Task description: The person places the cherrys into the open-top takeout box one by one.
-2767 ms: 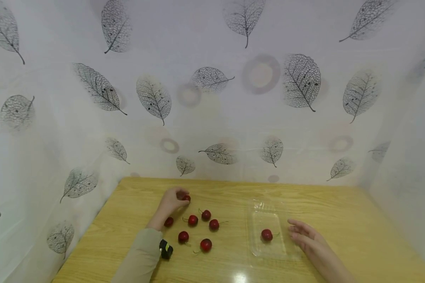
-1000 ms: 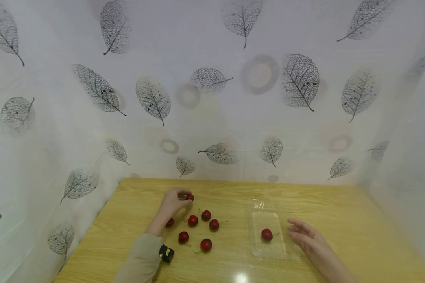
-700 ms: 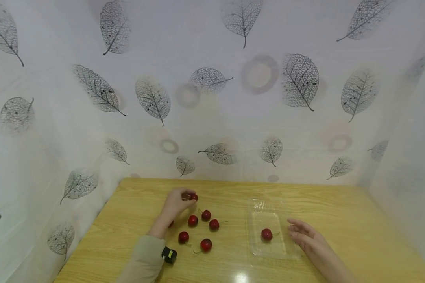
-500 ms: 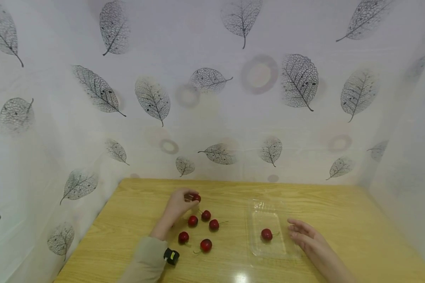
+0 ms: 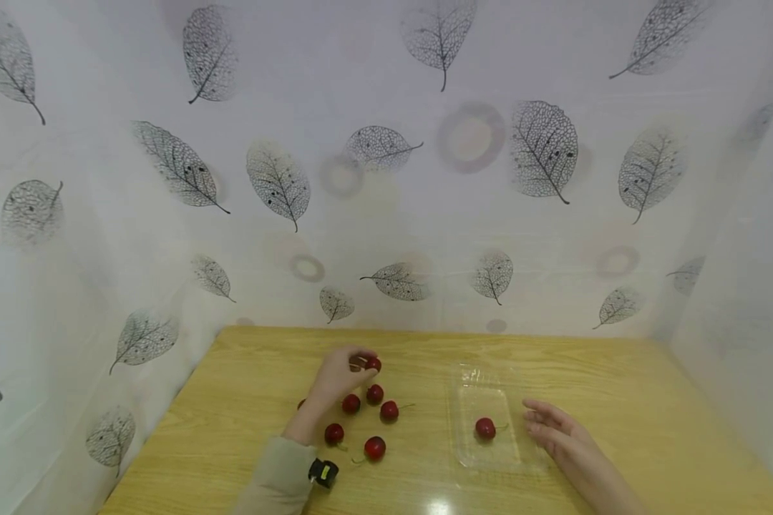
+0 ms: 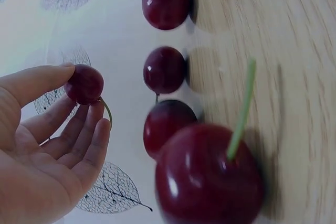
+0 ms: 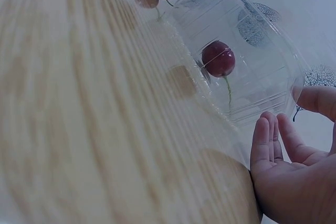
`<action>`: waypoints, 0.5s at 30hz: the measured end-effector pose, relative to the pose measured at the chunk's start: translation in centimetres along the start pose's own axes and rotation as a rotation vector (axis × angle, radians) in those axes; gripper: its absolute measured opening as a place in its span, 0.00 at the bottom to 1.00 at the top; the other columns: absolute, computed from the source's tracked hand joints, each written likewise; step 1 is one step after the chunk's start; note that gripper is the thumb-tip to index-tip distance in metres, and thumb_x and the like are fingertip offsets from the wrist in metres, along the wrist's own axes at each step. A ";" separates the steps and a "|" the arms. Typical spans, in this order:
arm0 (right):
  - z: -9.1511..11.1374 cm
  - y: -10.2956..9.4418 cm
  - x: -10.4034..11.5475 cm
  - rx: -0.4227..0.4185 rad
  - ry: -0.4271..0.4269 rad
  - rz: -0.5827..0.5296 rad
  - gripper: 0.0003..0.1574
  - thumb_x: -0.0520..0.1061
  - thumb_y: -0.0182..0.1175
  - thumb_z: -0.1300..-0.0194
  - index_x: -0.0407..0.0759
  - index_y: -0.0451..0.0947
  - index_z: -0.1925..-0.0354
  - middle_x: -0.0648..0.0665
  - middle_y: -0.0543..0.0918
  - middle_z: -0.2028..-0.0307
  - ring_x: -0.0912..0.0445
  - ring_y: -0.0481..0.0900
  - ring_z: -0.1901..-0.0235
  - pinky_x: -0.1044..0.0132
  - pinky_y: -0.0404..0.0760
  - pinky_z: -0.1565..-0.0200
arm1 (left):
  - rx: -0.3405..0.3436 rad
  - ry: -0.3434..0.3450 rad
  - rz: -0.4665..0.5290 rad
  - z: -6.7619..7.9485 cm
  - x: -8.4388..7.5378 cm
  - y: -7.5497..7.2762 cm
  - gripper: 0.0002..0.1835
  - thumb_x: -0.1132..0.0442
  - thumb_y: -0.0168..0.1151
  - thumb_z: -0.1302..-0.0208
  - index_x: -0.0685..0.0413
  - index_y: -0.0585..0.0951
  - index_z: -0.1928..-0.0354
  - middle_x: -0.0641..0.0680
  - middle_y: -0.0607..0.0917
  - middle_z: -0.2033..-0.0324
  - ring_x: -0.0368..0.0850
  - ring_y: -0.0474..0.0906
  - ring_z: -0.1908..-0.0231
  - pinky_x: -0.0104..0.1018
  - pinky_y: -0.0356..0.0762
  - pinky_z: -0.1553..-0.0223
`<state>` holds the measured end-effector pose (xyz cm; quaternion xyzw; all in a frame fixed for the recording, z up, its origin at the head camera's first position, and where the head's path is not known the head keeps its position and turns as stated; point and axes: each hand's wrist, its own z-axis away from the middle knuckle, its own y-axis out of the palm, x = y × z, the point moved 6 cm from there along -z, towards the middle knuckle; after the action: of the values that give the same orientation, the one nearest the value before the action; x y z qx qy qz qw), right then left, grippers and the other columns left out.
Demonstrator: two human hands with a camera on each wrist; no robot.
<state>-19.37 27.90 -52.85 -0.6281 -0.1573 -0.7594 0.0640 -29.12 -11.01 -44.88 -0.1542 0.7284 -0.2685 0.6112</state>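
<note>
My left hand (image 5: 335,375) pinches a dark red cherry (image 6: 85,84) between thumb and fingers, its green stem hanging down in the left wrist view. In the head view this cherry is held at the back of a group of loose cherries (image 5: 375,448). A clear plastic container (image 5: 460,458) stands open to the right, with one stemmed cherry (image 7: 218,59) inside. Beside the container's right side, my right hand (image 5: 570,447) lies with relaxed fingers and holds nothing. Its fingertips are close to the container wall; whether they touch it I cannot tell.
Several cherries lie on the wooden table (image 5: 631,400) left of the container; one (image 5: 301,404) is partly hidden behind my left wrist. A black wrist camera (image 5: 323,473) sits by my left sleeve. A leaf-patterned white sheet (image 5: 386,214) rises behind the table.
My left hand has moved to the right along the back of the group with the cherry in its fingers. My right hand and the container have stayed in place.
</note>
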 end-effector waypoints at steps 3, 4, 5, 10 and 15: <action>0.0 0.0 0.0 -0.013 0.015 0.007 0.22 0.39 0.47 0.16 0.66 0.74 0.39 0.61 0.78 0.44 0.68 0.77 0.44 0.78 0.79 0.41 | 0.000 0.015 0.008 0.2 -0.6 0.3 0.15 0.69 0.73 0.35 0.62 0.87 0.47 0.60 0.90 0.52 0.56 0.87 0.52 0.51 0.88 0.45; 0.0 0.0 0.0 -0.019 0.021 0.012 0.22 0.39 0.47 0.16 0.66 0.74 0.38 0.61 0.77 0.44 0.68 0.77 0.44 0.78 0.79 0.41 | 0.002 0.020 0.013 0.2 -0.7 0.4 0.15 0.69 0.73 0.36 0.62 0.87 0.47 0.60 0.90 0.52 0.56 0.87 0.52 0.52 0.88 0.45; 0.0 0.0 -0.1 -0.026 0.030 0.017 0.22 0.39 0.48 0.16 0.65 0.74 0.38 0.61 0.77 0.44 0.68 0.77 0.44 0.78 0.79 0.41 | 0.006 0.022 0.015 0.2 -0.9 0.5 0.15 0.69 0.73 0.36 0.62 0.87 0.47 0.60 0.90 0.52 0.57 0.88 0.51 0.52 0.88 0.45; 0.0 0.0 -0.1 -0.077 0.068 0.043 0.20 0.40 0.51 0.17 0.58 0.73 0.35 0.61 0.78 0.45 0.69 0.78 0.45 0.78 0.79 0.42 | 0.026 0.045 0.012 0.1 -1.5 1.2 0.15 0.68 0.73 0.36 0.62 0.88 0.47 0.61 0.90 0.52 0.57 0.88 0.51 0.52 0.88 0.44; -0.1 0.0 -0.1 -0.080 0.049 0.039 0.20 0.39 0.51 0.18 0.59 0.74 0.36 0.60 0.79 0.45 0.68 0.78 0.45 0.78 0.80 0.42 | 0.043 0.057 0.005 0.1 -2.2 2.0 0.15 0.67 0.72 0.34 0.60 0.87 0.46 0.60 0.90 0.50 0.57 0.88 0.50 0.52 0.88 0.44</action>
<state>-19.44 27.89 -52.97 -0.6145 -0.1130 -0.7787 0.0574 -28.38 -8.14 -44.29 -0.1316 0.7400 -0.2869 0.5939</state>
